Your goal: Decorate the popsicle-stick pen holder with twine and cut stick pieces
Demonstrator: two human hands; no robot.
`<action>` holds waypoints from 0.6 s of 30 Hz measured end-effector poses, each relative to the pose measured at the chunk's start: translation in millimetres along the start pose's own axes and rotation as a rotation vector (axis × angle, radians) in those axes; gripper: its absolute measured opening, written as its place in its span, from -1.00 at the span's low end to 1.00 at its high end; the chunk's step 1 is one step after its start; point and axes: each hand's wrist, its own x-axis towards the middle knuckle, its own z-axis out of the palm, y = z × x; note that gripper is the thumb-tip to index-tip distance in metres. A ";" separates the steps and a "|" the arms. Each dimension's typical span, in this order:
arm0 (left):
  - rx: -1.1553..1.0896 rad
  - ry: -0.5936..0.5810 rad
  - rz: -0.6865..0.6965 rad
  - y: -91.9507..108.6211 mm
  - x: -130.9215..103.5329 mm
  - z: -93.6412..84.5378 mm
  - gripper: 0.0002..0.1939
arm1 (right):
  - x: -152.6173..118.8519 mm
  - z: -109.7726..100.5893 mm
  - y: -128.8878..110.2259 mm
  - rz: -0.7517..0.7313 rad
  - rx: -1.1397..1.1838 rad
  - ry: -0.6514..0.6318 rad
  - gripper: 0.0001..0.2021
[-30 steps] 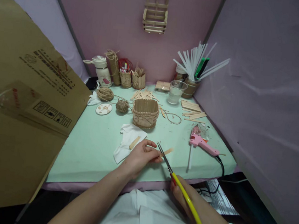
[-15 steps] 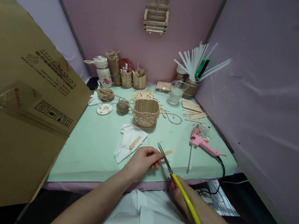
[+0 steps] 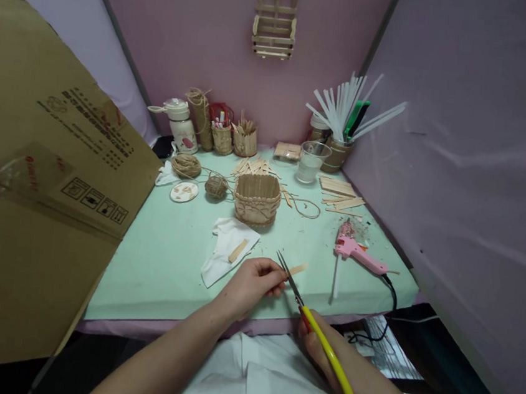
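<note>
Between the thumb and fingers of my left hand (image 3: 254,284) is a thin wooden craft stick (image 3: 299,269), its free end pointing right. My right hand (image 3: 318,341) grips yellow-handled scissors (image 3: 322,344). Their narrow blades lie across the stick close to my left fingertips, with a slight gap at the points. Left of my left hand, a white cloth (image 3: 218,261) carries a short stick piece (image 3: 238,251). Beyond my hands stands a small stick-built basket (image 3: 256,206) with a braided twine rim.
A pink glue gun (image 3: 360,255) lies at the right, its black cord (image 3: 393,298) running over the table edge. Twine balls (image 3: 216,187), a lid with wood bits (image 3: 184,192), stick piles (image 3: 341,202) and a water cup (image 3: 310,164) sit farther back. A cardboard box (image 3: 57,188) fills the left.
Both hands, the scissors and the stick stay nearly in place. The stick's free end shifts very slightly.
</note>
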 end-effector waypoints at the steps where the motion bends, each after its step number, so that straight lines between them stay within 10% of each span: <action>1: 0.004 -0.003 0.002 -0.3 0.1 -0.3 -0.83 | 0.2 0.1 -0.8 0.020 0.010 0.015 -0.59; 18: 0.118 -0.054 -0.076 -3.8 5.1 -0.9 -0.90 | -2.2 6.9 2.3 0.138 0.142 0.089 -0.68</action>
